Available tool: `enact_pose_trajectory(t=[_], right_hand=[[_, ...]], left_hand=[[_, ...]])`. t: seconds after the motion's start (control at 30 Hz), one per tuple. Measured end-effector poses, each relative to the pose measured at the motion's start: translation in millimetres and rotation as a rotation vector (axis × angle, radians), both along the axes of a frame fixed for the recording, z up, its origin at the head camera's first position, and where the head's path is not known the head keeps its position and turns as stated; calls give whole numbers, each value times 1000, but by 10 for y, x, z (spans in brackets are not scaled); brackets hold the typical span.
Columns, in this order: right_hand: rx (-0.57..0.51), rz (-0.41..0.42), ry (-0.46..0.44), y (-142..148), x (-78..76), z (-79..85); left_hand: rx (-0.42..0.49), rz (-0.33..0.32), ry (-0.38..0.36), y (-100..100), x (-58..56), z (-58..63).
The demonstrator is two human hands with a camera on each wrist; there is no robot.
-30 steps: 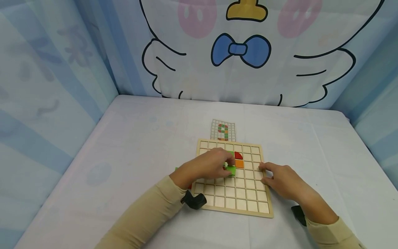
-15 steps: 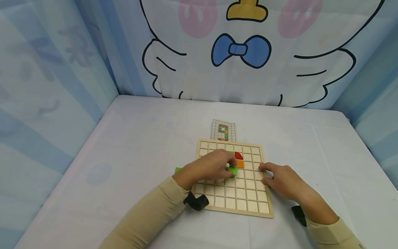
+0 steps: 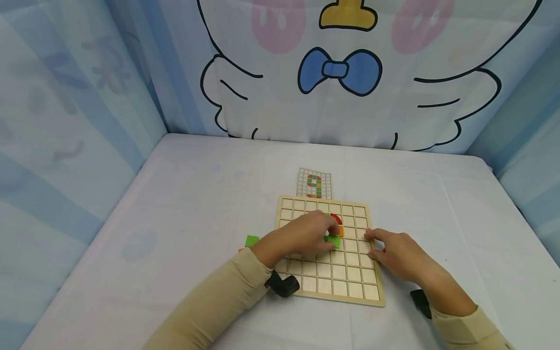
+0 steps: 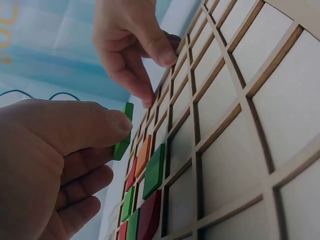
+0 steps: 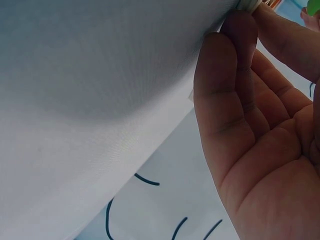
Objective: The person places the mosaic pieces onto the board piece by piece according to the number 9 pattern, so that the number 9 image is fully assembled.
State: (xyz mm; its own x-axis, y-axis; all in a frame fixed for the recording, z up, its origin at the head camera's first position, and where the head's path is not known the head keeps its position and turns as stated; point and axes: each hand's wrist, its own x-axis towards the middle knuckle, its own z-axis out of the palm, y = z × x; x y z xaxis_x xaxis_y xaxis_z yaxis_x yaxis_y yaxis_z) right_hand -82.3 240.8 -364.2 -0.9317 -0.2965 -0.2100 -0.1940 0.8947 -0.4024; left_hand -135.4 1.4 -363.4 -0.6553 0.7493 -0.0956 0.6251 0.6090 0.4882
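Observation:
My left hand (image 3: 308,232) pinches a square green tile (image 4: 125,132) between thumb and fingers, just above a wooden grid board (image 3: 323,287). My right hand (image 3: 400,255) holds the board's right edge, thumb and fingertips meeting at the rim in the right wrist view. Set in the board's cells are an orange tile (image 4: 142,155), a green tile (image 4: 154,172), a dark red tile with a rounded side (image 4: 149,216) and several other red and green ones. Part of these is hidden behind my left hand in the head view.
A pattern card (image 3: 314,182) with a coloured grid design lies beyond the board, its near end covered by it. Left of the board are a loose green tile (image 3: 252,240) and an orange piece (image 3: 240,250) partly behind my wrist. Printed curtains (image 3: 337,112) border the white table.
My left hand has moved a little to the right over the board with the green tile. Loose pieces at the left have come into view. The right hand stays at the edge.

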Motion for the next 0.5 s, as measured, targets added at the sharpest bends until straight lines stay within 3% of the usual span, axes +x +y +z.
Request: enact_pose_trajectory(t=[0.5], right_hand=[[-11, 21, 27, 13, 11, 3]], left_hand=[[13, -3, 10, 76, 14, -50]])
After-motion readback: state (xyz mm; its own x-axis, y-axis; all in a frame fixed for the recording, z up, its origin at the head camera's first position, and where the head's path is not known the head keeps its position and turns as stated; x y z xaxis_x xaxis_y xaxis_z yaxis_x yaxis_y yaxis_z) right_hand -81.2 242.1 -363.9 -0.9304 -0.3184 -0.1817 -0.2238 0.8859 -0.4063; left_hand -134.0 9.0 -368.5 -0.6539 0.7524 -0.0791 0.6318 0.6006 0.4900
